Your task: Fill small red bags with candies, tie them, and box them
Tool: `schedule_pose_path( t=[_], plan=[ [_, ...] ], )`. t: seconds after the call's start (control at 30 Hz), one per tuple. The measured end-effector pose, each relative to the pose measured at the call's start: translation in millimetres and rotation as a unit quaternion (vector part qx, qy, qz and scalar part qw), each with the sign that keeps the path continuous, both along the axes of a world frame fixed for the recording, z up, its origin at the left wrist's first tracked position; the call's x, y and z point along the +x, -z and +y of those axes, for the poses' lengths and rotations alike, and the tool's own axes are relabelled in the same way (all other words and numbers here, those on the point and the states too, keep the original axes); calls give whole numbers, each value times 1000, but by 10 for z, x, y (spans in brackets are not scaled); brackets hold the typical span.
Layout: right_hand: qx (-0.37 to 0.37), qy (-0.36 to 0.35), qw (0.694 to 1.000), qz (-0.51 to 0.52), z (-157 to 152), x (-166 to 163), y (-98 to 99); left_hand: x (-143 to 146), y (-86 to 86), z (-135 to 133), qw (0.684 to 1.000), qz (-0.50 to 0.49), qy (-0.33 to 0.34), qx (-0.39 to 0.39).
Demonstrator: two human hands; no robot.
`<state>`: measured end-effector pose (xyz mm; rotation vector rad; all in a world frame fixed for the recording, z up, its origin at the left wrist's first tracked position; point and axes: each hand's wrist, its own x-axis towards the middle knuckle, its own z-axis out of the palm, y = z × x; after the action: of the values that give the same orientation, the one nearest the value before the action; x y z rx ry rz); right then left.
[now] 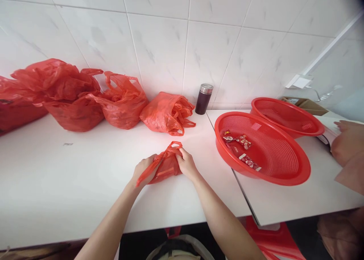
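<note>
A small red plastic bag (pixel 166 167) rests on the white table, held between both hands near the front edge. My left hand (pixel 145 169) grips its left side, the fingers partly hidden by the plastic. On the other side my right hand (pixel 186 163) has the bag's right edge between thumb and fingers. One handle loop sticks up at the top, and the other hangs over my left wrist. What the bag holds is hard to make out through the plastic.
Several filled red bags (pixel 122 101) line the tiled wall. A dark thermos (pixel 204 99) stands beside them. To the right, a red plastic basket (pixel 273 154) holds several small packets (pixel 243 141); a second basket (pixel 287 116) sits behind it. Another person's arm (pixel 348 142) is at far right.
</note>
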<state>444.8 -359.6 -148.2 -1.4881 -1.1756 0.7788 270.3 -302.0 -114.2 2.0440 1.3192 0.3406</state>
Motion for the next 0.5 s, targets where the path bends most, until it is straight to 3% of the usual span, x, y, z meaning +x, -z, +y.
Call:
schedule_pose_path(
  t=[0.1, 0.27, 0.37, 0.5],
  plan=[
    [28, -43, 999, -4, -117, -49, -180, -12, -114, -136, 998, -67, 8, 4],
    [167, -51, 984, -43, -291, -83, -497, -75, -319, -325, 982, -188, 17, 0],
    [133, -79, 987, -34, -334, -47, -569, -120, -348, -359, 972, -229, 33, -36],
    [68, -111, 987, 97, -346, 0, -578, -151, -327, -386, 964, -245, 69, -75]
  ],
)
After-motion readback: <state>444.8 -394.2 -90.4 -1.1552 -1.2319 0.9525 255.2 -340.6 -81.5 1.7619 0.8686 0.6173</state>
